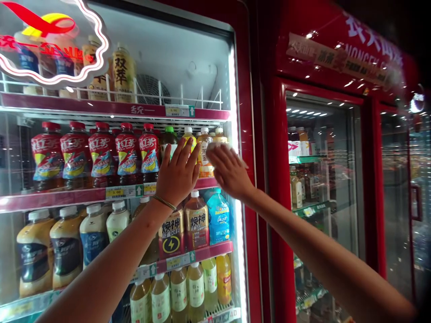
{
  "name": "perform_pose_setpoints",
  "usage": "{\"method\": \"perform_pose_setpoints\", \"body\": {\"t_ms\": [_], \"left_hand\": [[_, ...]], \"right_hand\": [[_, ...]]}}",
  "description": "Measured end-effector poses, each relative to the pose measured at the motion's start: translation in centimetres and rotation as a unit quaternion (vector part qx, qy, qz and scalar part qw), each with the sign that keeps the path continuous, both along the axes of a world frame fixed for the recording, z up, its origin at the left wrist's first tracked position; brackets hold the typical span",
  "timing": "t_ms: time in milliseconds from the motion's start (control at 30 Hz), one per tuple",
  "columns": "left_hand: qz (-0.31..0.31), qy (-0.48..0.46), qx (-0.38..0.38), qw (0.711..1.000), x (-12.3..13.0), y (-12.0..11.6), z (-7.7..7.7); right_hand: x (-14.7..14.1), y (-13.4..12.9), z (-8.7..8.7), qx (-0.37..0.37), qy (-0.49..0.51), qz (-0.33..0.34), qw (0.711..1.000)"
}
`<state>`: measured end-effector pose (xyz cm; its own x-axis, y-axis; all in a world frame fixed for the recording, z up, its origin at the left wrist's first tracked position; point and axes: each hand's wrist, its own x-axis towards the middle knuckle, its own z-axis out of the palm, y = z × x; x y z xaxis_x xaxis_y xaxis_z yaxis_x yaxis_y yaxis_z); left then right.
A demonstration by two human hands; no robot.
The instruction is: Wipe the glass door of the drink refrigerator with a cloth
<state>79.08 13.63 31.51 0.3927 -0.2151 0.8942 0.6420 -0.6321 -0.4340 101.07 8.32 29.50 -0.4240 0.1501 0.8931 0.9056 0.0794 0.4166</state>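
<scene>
My left hand (178, 172), with a thin band at its wrist, rests flat with fingers spread against the glass door (182, 49) of a lit drinks fridge. Just to its right is my right hand (232, 172), also laid against the glass near the door's right edge. A white cloth (220, 146) shows thinly round its fingertips; most of it is hidden under the blurred fingers. Behind the glass, close to my hands, stand a yellow-labelled bottle (188, 133), energy drink bottles (197, 222) and a blue bottle (219, 215).
Red-labelled tea bottles (101, 150) line the shelf at left, with brown-and-blue bottles (67, 246) below. A glowing sign (54, 40) hangs at the upper left. The red door frame (247, 112) borders a second red fridge (281, 179) on the right.
</scene>
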Motion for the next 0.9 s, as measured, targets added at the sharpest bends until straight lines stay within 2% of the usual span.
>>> {"method": "perform_pose_setpoints", "body": {"t_ms": [67,100,133,167,233,367,433,467,500,567,700,767,800,833,900], "left_hand": [[-0.009,-0.002,-0.002,1.000,0.0,0.0,0.0],[-0.011,-0.001,-0.006,1.000,0.0,0.0,0.0],[-0.010,0.000,-0.010,1.000,0.0,0.0,0.0],[-0.009,0.002,-0.015,1.000,-0.1,-0.1,0.0],[-0.006,0.008,-0.023,1.000,-0.1,-0.2,0.1],[-0.012,0.016,-0.038,0.999,-0.3,-0.4,0.2],[-0.020,0.013,-0.044,0.999,-0.4,-0.4,0.3],[-0.025,0.009,-0.043,0.999,-0.4,-0.4,0.3],[-0.032,0.006,-0.040,0.999,-0.5,-0.3,0.3],[-0.046,-0.003,-0.029,0.999,-0.6,-0.2,0.3],[-0.055,-0.019,-0.031,0.998,-1.0,-0.3,0.7],[-0.053,-0.013,-0.045,0.998,-1.6,-0.5,1.3],[-0.051,-0.007,-0.050,0.997,-2.1,-0.7,1.7],[-0.048,-0.006,-0.052,0.998,-2.8,-0.8,2.1],[-0.032,-0.003,-0.053,0.998,-4.5,-0.8,3.0]], "right_hand": [[0.2,-0.8,-4.0,-0.041,-0.042,-0.004,0.998],[0.5,-1.1,-4.8,-0.060,-0.063,-0.006,0.996],[1.0,-1.4,-4.8,-0.072,-0.077,-0.008,0.994],[1.5,-1.6,-3.9,-0.076,-0.079,-0.011,0.994],[2.7,-1.5,0.0,-0.054,-0.043,-0.018,0.997],[4.5,-0.1,9.9,-0.003,0.050,-0.032,0.998],[4.4,0.6,12.8,0.014,0.079,-0.028,0.996],[4.1,0.8,13.3,0.027,0.095,-0.023,0.995],[3.5,1.0,13.0,0.041,0.108,-0.017,0.993],[1.8,1.1,10.5,0.051,0.107,-0.006,0.993],[-1.8,0.4,1.4,-0.022,-0.018,-0.006,1.000],[-2.5,-0.3,-1.8,-0.063,-0.082,-0.010,0.995],[-2.5,-0.7,-2.4,-0.082,-0.106,-0.012,0.991],[-2.2,-0.9,-2.2,-0.096,-0.121,-0.015,0.988],[-0.7,-1.0,0.4,-0.101,-0.110,-0.023,0.988]]}}
